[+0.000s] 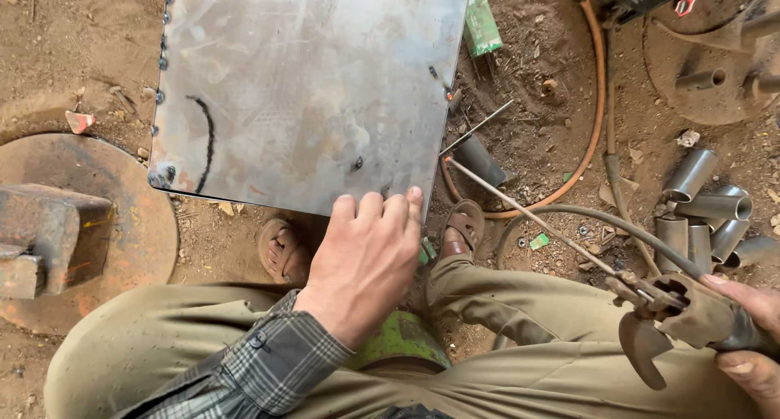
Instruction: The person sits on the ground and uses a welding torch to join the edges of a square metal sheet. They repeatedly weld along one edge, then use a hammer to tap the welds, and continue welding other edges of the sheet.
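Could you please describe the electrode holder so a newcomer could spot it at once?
Start at the steel sheet and drop to the lower right corner. There the right hand grips the holder, a rusty clamp. Unlike the short tubes above, it carries a long thin rod.

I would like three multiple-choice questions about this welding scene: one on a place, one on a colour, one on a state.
1. Where does the left hand rest?
A. on the near edge of the metal sheet
B. on the anvil block
C. on the hose

2. What colour is the round object between the knees?
A. blue
B. green
C. white

3. What state is the right hand in?
A. open and empty
B. gripping the electrode holder with its rod
C. flat on the ground

Answers: 1 A, the fingers lie over the sheet's lower edge. 2 B, its painted top shows green. 3 B, the fingers wrap the handle.
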